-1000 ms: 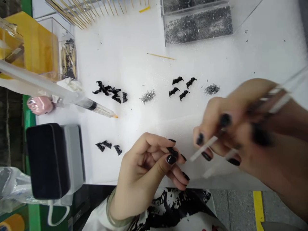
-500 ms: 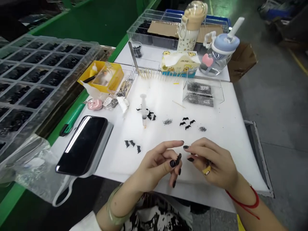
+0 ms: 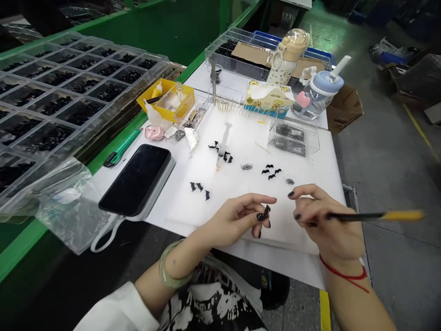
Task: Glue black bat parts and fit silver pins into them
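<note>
My left hand (image 3: 227, 223) pinches a small black bat-shaped piece (image 3: 266, 210) between thumb and fingers, its index finger stretched out above it. To its right, my right hand (image 3: 336, 227) holds a slim black pen-like tool with a yellow end (image 3: 375, 216). The yellow end points out to the right; the other end is hidden by the fingers. On the white foam pad lie more black bat-shaped pieces (image 3: 271, 171) in small groups, beside piles of silvery grains (image 3: 246, 167). A clear syringe (image 3: 225, 140) rests among some of the bats.
A phone (image 3: 136, 179) lies at the left near a green cutter (image 3: 122, 148) and a yellow box (image 3: 186, 101). Sticks stand along the pad's back edge before a tissue box (image 3: 268, 96). Bottles, a clear stand (image 3: 287, 138) and a compartment tray (image 3: 79, 87) are also around.
My right hand has moved right, away from the left, and turned so the tool now lies sideways with its length showing. The left hand keeps its bat piece. The camera view has shifted.
</note>
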### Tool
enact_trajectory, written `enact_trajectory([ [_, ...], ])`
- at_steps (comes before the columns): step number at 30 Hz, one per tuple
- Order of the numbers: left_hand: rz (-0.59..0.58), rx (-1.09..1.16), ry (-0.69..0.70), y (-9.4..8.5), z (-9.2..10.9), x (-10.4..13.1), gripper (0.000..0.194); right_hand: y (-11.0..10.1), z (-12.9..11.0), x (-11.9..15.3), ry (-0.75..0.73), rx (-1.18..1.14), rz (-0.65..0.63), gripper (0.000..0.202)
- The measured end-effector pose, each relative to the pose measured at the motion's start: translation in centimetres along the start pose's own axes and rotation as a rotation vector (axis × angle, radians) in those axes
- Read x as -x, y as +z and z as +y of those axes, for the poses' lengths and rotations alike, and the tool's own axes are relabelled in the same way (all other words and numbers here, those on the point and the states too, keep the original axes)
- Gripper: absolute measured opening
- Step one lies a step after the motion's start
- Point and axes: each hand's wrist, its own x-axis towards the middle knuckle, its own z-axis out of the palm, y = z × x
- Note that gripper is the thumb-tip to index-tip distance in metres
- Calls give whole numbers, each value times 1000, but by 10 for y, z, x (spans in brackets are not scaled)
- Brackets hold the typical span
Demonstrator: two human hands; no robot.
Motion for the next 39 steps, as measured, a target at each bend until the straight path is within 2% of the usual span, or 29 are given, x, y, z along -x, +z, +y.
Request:
enact_trajectory([
  [3,33,-1,-8,2,-1,-2,22,-6,-2,-6,124,-285,48,49],
  [6,79,6,-28,3,-3,-3,20,-4,-2,-12,219,-458,56,48],
  [10,132,30,-47,2,-4,-4,23,6,1,-13,322,-544,-4,49],
  [16,162,64,-68,3,-3,-6,33,20,6,-5,381,-437,110,15],
  [21,174,95,-87,5,-2,-5,37,24,9,4,385,-284,192,13],
  [27,220,131,-116,7,-1,-5,40,25,12,7,425,-246,167,13],
  [39,263,168,-132,10,1,-5,41,31,8,4,414,-244,162,11],
])
